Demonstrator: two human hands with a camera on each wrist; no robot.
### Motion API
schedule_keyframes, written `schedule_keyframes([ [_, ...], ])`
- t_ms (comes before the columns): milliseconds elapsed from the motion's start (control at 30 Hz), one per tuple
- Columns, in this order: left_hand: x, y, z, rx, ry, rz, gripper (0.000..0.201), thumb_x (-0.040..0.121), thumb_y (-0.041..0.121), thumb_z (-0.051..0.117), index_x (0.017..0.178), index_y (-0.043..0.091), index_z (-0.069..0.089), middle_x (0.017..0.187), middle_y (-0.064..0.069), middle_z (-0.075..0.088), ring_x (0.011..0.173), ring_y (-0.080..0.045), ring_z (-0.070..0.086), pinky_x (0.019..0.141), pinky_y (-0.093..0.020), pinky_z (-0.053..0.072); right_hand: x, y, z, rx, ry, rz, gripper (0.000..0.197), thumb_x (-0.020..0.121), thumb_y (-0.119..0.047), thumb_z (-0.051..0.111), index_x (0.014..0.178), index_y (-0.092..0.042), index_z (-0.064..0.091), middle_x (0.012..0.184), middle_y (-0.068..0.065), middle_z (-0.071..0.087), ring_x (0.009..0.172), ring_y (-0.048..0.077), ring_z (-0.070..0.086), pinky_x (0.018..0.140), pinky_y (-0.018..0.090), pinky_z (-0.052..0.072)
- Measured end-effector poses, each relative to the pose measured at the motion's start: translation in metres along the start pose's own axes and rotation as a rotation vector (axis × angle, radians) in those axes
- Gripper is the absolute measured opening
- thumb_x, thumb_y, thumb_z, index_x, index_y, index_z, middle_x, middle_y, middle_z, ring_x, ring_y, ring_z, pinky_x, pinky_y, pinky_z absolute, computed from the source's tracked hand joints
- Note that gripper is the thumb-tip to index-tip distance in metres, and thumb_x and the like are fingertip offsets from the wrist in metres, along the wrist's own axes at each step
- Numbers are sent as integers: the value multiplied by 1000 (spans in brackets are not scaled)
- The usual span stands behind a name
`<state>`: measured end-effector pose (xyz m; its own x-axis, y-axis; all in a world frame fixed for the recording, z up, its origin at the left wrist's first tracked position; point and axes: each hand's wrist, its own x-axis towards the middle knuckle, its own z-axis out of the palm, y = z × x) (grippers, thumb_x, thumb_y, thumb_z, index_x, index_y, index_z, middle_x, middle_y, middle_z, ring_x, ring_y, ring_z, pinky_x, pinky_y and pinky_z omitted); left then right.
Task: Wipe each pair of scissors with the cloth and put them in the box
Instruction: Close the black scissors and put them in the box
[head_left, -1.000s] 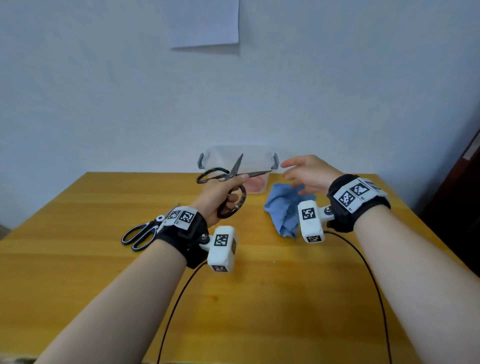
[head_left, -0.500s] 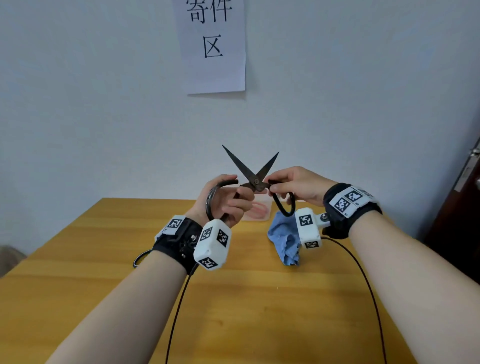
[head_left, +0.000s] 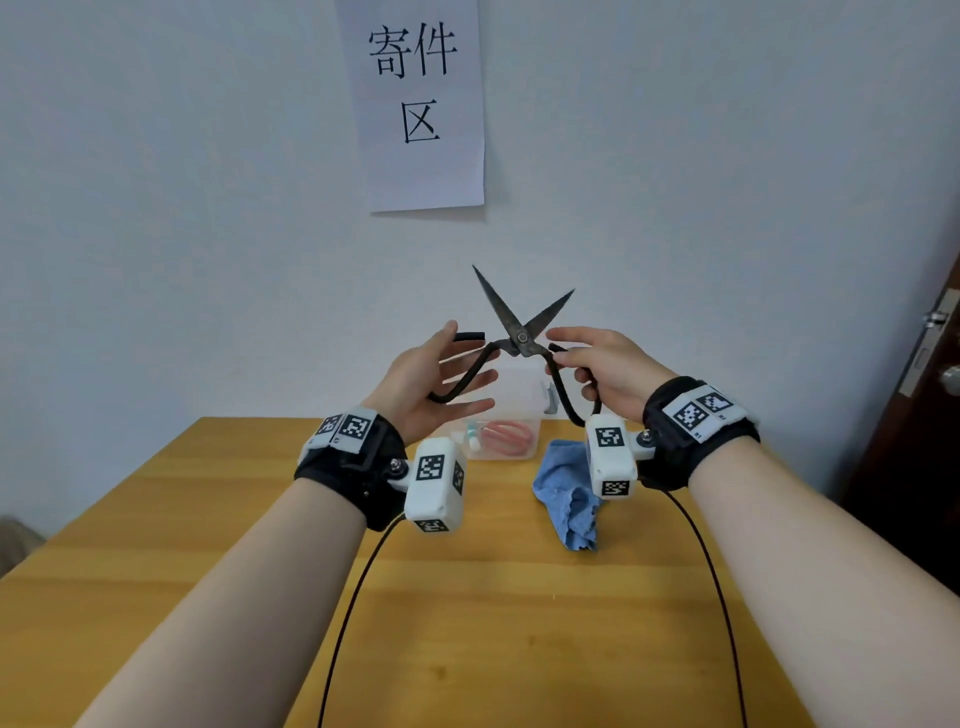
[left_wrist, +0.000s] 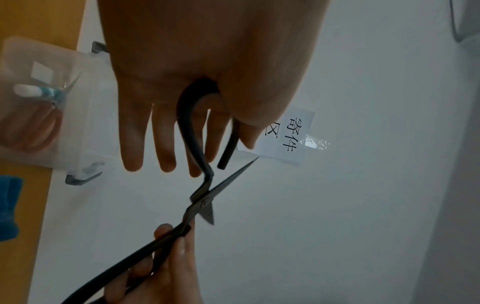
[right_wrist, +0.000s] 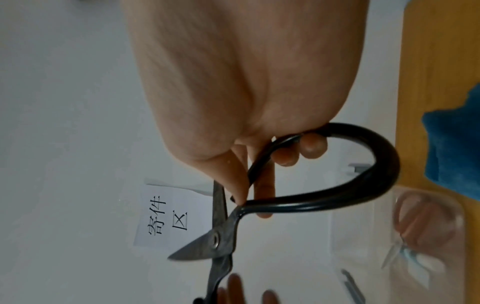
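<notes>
Black scissors (head_left: 522, 338) are held in the air above the table, blades spread open and pointing up. My right hand (head_left: 587, 353) grips their right handle loop (right_wrist: 363, 197) with thumb and fingers. My left hand (head_left: 441, 369) has its fingers straight and spread; the left handle loop (left_wrist: 192, 131) lies across its palm, hooked in the crook of the thumb. Behind the hands stands the clear plastic box (head_left: 524, 410), with pink-handled scissors (head_left: 506, 436) inside. The blue cloth (head_left: 563, 493) lies crumpled on the table below my right wrist, touched by neither hand.
The wooden table (head_left: 467, 623) stands against a pale wall with a paper sign (head_left: 421, 104). A dark door with a metal handle (head_left: 935, 322) is at the far right. Black cables run from both wrist cameras across the table.
My right hand has taken the right handle and both hands have raised the scissors with the blades spread upward. My left fingers have straightened from their grip.
</notes>
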<state>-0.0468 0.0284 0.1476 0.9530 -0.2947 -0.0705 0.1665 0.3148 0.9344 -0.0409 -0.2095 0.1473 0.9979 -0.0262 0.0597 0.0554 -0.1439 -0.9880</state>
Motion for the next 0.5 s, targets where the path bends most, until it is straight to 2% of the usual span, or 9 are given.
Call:
schedule_keyframes([
  [100,7,-11,11,40,-3,7,46,105,59,43,131,28,66,124,-10,73,121,-36,66,100,-62,52,-1,-7,22,250,-147,29,40,99,-9,62,137,-14,53,93,6,58,63,13,41,55,27,34],
  [133,9,-15,15,58,-5,10,45,104,61,41,131,35,65,125,-11,71,120,-36,66,99,-63,52,1,-10,29,265,-190,22,41,99,-9,62,138,-12,52,94,7,55,62,14,42,56,27,37],
  [200,11,-19,21,100,-32,3,44,103,63,41,133,40,63,129,-11,68,121,-34,65,95,-61,55,7,-13,35,229,-178,24,43,98,-7,62,140,-11,52,93,9,52,60,15,43,55,26,41],
  [267,11,-18,22,199,-97,-57,48,102,64,45,134,35,64,129,-10,68,123,-33,62,95,-55,57,10,-14,28,236,-110,27,38,98,-7,62,135,-9,58,87,7,49,54,14,38,48,25,37],
  [333,12,-15,20,278,-149,-104,54,102,62,46,131,22,67,126,-13,71,121,-35,64,94,-52,57,10,-12,18,221,-85,45,26,97,-19,65,121,-7,65,78,2,45,50,11,29,42,23,26],
  [367,15,-14,18,276,-148,-92,54,103,60,45,127,16,68,126,-15,72,118,-36,67,92,-51,58,8,-12,15,172,-99,62,23,97,-26,66,114,-11,67,74,0,44,50,10,26,42,22,21],
  [433,21,-12,17,249,-72,-22,47,107,50,45,117,8,65,124,-17,73,107,-33,72,87,-46,61,3,-10,15,41,-164,68,23,96,-32,66,111,-15,69,68,-3,46,50,9,24,44,21,14],
  [500,28,-14,16,212,40,26,42,110,37,44,121,2,63,111,-15,77,93,-29,76,74,-38,64,1,-6,18,-24,-201,59,21,96,-29,67,110,-13,71,68,-3,49,51,10,26,44,22,15],
])
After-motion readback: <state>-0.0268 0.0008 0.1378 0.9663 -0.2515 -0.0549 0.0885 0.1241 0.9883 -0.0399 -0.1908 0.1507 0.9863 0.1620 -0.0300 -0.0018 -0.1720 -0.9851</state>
